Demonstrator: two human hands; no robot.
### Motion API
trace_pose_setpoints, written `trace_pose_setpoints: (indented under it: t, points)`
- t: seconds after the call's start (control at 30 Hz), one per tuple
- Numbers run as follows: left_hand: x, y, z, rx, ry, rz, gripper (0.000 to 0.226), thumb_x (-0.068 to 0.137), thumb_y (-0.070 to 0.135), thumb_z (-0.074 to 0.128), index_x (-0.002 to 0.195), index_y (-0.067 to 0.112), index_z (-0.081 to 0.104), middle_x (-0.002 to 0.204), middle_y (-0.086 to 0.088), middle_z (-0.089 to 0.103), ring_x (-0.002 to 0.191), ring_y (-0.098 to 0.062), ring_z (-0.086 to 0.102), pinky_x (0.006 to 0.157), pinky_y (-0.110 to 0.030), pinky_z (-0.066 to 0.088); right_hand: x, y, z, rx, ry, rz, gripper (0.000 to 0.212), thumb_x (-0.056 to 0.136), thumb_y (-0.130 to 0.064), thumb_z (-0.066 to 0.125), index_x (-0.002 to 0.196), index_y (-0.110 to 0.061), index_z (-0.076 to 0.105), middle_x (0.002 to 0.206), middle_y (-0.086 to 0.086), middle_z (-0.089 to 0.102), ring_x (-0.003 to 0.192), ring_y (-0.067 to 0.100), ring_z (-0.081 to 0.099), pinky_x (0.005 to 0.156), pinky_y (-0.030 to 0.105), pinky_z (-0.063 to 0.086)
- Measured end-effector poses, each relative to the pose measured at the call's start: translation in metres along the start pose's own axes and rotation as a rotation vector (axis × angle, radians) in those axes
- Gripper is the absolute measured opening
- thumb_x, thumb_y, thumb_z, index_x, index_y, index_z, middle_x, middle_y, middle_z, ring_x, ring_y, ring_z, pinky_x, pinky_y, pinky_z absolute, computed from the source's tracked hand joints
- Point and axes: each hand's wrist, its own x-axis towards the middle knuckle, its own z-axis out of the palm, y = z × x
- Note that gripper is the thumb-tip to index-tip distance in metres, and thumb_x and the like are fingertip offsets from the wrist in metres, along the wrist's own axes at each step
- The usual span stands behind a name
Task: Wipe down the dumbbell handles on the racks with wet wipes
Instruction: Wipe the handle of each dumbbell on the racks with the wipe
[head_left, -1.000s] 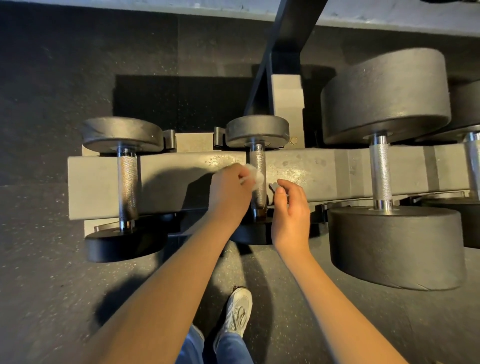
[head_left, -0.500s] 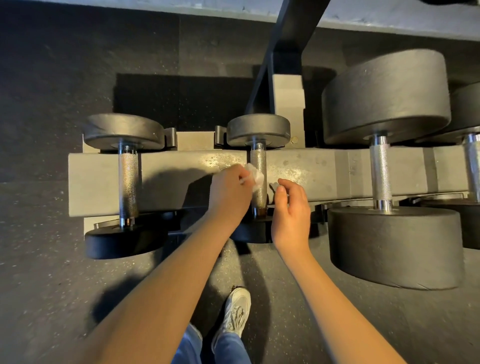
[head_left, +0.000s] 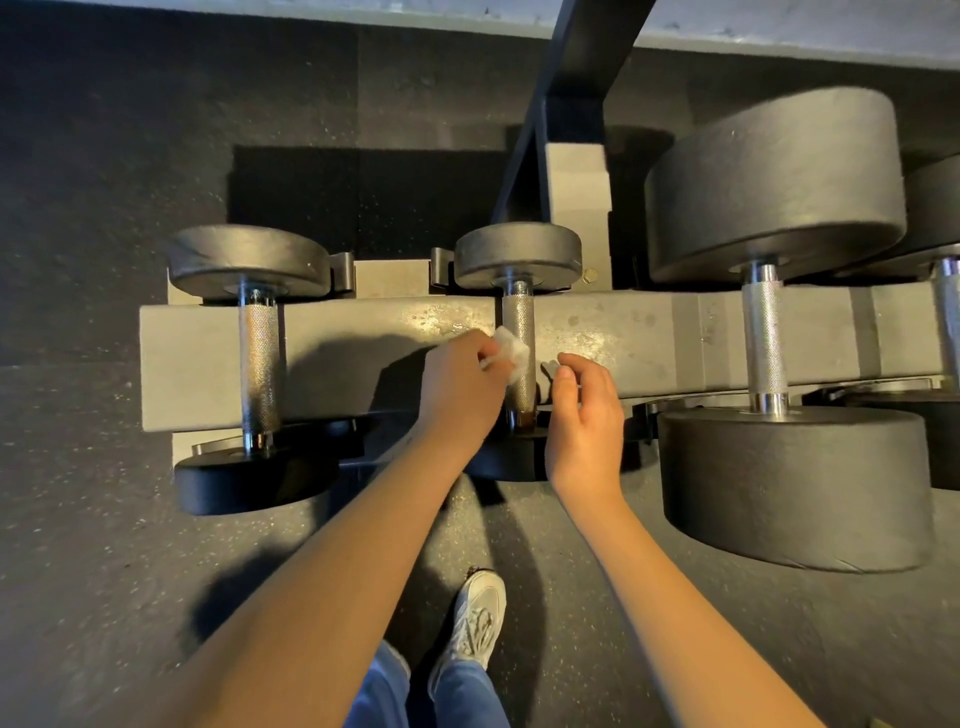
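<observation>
Dark speckled rubber flooring is spreading under a low grey rack, with a black upright post rising behind it and a pale strip of wall running along the far edge. Three dumbbells are lying across the rack beam in full sight, and a fourth is showing only partly at the right edge. The person is standing over the rack, one white shoe showing below, and is working on the middle dumbbell handle. The left grip is pinching a crumpled white wet wipe and pressing it against the left side of that knurled bar, about halfway along. The right grip is holding nothing, its fingers loosely curled just beside the bar's right side; whether it is touching the beam I cannot tell. Wiping of this handle is looking under way rather than finished. The next move is probably calling for the wipe to be wrapped around the bar and drawn along its length, then carried to a neighbour: the small dumbbell handle at left or the large dumbbell handle at right. Arm shadows are falling across beam and floor.
</observation>
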Motion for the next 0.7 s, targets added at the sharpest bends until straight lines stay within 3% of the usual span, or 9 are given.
trace_pose_setpoints:
  t: [0.13, 0.2, 0.33, 0.43, 0.53, 0.7]
  points:
    - [0.004, 0.002, 0.003, 0.006, 0.055, -0.028, 0.022, 0.096, 0.017, 0.049, 0.076, 0.011, 0.057, 0.072, 0.001, 0.056, 0.062, -0.006, 0.051, 0.054, -0.010, 0.038, 0.000, 0.000, 0.001, 0.054, -0.004, 0.008, 0.038, 0.093, -0.030, 0.039, 0.115, -0.008, 0.060, 0.108, -0.004, 0.055, 0.099, 0.005, 0.051, 0.083, 0.010, 0.037]
    - [-0.004, -0.002, 0.000, 0.067, -0.041, -0.029, 0.018, 0.094, 0.017, 0.055, 0.079, 0.010, 0.061, 0.079, -0.002, 0.061, 0.071, -0.011, 0.056, 0.058, -0.012, 0.038, -0.001, -0.001, 0.001, 0.060, 0.002, 0.000, 0.040, 0.091, -0.031, 0.037, 0.114, -0.009, 0.061, 0.107, -0.005, 0.055, 0.099, 0.005, 0.051, 0.083, 0.008, 0.037]
    - [-0.012, -0.005, -0.008, 0.092, -0.202, -0.051, 0.021, 0.092, 0.018, 0.059, 0.071, 0.018, 0.059, 0.075, 0.004, 0.059, 0.067, -0.002, 0.051, 0.057, -0.008, 0.039, -0.001, 0.000, 0.000, 0.060, 0.011, 0.000, 0.036, 0.093, -0.028, 0.038, 0.112, -0.009, 0.061, 0.106, -0.003, 0.056, 0.098, 0.008, 0.052, 0.081, 0.010, 0.037]
    - [-0.003, 0.000, -0.003, 0.017, -0.029, -0.068, 0.015, 0.095, 0.018, 0.054, 0.082, 0.013, 0.061, 0.079, 0.003, 0.059, 0.068, -0.002, 0.052, 0.055, -0.008, 0.039, -0.001, 0.001, 0.000, 0.035, 0.007, 0.002, 0.027, 0.098, -0.019, 0.042, 0.113, -0.008, 0.061, 0.107, -0.002, 0.056, 0.099, 0.008, 0.052, 0.080, 0.005, 0.035]
    - [0.002, 0.005, 0.003, 0.036, 0.081, -0.063, 0.018, 0.096, 0.015, 0.050, 0.081, 0.010, 0.058, 0.078, 0.001, 0.057, 0.066, -0.004, 0.050, 0.054, -0.012, 0.038, -0.001, 0.001, -0.001, 0.024, -0.005, 0.001, 0.025, 0.099, -0.016, 0.043, 0.114, -0.007, 0.061, 0.108, -0.002, 0.057, 0.098, 0.006, 0.052, 0.080, 0.003, 0.035]
    - [-0.011, -0.003, -0.002, 0.238, -0.200, -0.040, 0.024, 0.093, 0.018, 0.053, 0.071, 0.010, 0.060, 0.070, -0.001, 0.058, 0.065, -0.011, 0.056, 0.056, -0.018, 0.040, -0.001, 0.002, -0.001, 0.038, 0.008, -0.010, 0.033, 0.095, -0.025, 0.039, 0.112, -0.008, 0.062, 0.106, -0.002, 0.057, 0.098, 0.007, 0.052, 0.080, 0.004, 0.036]
